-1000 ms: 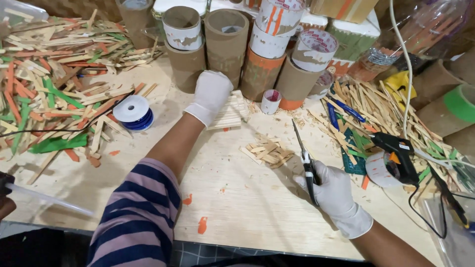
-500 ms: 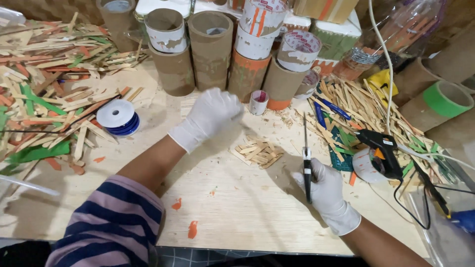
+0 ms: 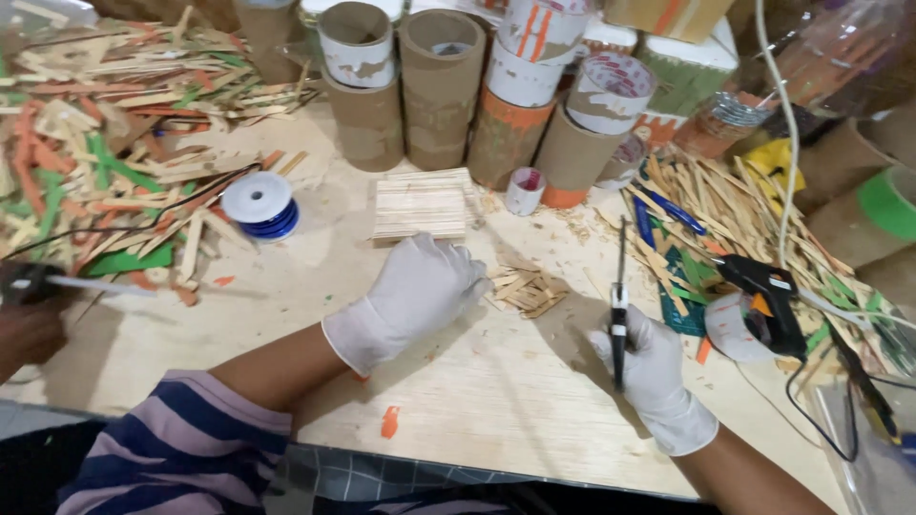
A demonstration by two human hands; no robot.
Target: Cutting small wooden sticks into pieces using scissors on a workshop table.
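Nearest me, my right hand [image 3: 641,367] is curled shut around the handle of a pair of scissors [image 3: 619,296], whose long blades point straight away from me up the wooden table [image 3: 496,381]. My left hand [image 3: 420,286], gloved like the right, lies palm down with the fingers loosely together and holds nothing; its fingertips sit just beside a small heap of cut wooden sticks [image 3: 525,289]. That heap lies between my two hands, touching neither as far as I can tell, and the left is clearly the nearer. Just past the left hand, straight ahead of its knuckles, lies a flat panel of glued sticks [image 3: 420,206], its sticks running left to right across my view. A blue spool [image 3: 260,203] sits to the left, a glue gun [image 3: 763,296] to the right. Cardboard tubes [image 3: 441,86] stand at the back.
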